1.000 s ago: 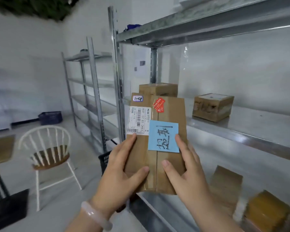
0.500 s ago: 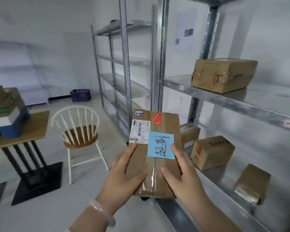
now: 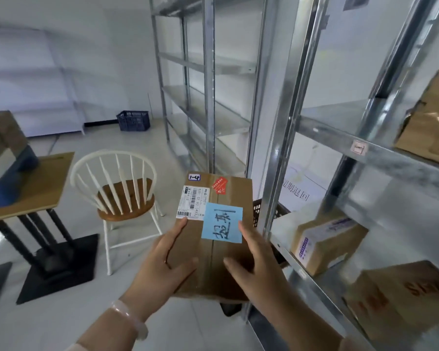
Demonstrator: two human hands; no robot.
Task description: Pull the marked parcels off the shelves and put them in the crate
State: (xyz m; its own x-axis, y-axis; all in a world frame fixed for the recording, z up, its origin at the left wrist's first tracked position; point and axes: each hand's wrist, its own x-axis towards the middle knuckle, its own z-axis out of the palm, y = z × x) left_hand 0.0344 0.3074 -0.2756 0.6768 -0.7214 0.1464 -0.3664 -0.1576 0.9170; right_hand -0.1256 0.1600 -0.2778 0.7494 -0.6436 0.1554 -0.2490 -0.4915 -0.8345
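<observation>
1. Two bare hands show: the left hand [image 3: 162,264] and the right hand [image 3: 254,269].
2. The left wrist wears a smooth, round bracelet [image 3: 131,319]. It is milky white with a little pink.
3. Both forearms are bare.
4. A pale bit, maybe a sleeve [image 3: 70,347], peeks in at the bottom edge.

The parcel [image 3: 213,249] is brown cardboard and carries a light-blue sticky note [image 3: 222,222] with dark handwritten characters, a white shipping label [image 3: 192,202] with black barcode stripes, a red sticker [image 3: 219,186] and a small white tag [image 3: 194,177] edged in blue. To the left, the chair [image 3: 117,188] has a white spindle frame and a mid-brown wooden seat. The far crate [image 3: 133,120] is dark blue, the near crate [image 3: 257,214] is black lattice, and the shelving [image 3: 276,122] is silver-grey metal.
</observation>
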